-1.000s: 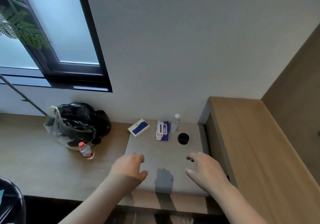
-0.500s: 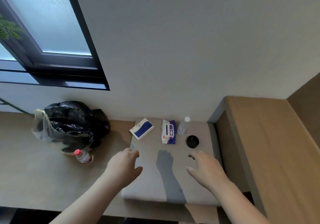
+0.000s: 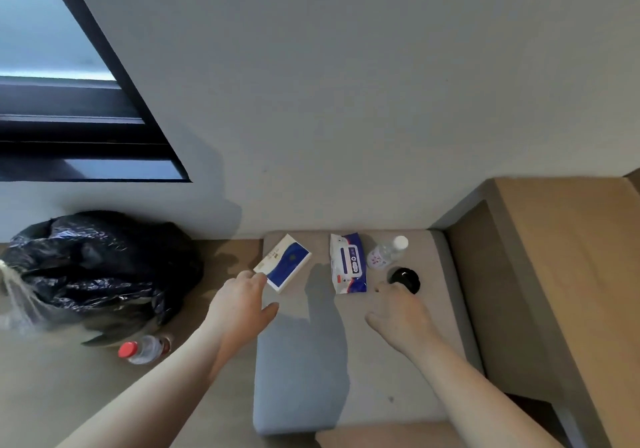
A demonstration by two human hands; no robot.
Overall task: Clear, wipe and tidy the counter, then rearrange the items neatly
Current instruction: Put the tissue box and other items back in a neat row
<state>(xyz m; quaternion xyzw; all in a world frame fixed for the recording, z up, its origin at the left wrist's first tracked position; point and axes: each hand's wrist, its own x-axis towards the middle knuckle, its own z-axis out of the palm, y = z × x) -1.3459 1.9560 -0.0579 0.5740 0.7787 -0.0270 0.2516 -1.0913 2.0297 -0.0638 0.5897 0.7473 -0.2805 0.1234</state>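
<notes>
Grey-topped table [image 3: 301,378] carries its four things in a row along the far edge, by the wall. At 11 o'clock is the flat blue-and-white cardboard box [image 3: 287,267], at 12 the white-and-blue soft wet-wipe pack [image 3: 347,267], and at 1 the small clear plastic bottle with a white cap [image 3: 385,253]. Just nearer you than the bottle sits the small black round object [image 3: 405,278].

Your left grip [image 3: 242,305] is open and holds nothing. Its fingertips reach the near corner of the box, though I cannot tell whether they press on it. Your right grip [image 3: 401,312] is open too, fingers spread, with its tips just beside the black round object.

The main risk, as I judge it, is on your right. The bottle stands almost against the black object, so a wide or fast reach could tip it, and a round bottle would likely roll toward the wipes.

On your left, the box lies askew near the 9 o'clock edge of the grey top. A push on one corner instead of a lift may spin it or slide it off onto the lower wood surface [image 3: 69,395].

Beyond that edge, a clear red-capped bottle [image 3: 143,349] lies on its side against the crumpled black plastic bag [image 3: 100,267]. A brush from your forearm could set it rolling.
</notes>
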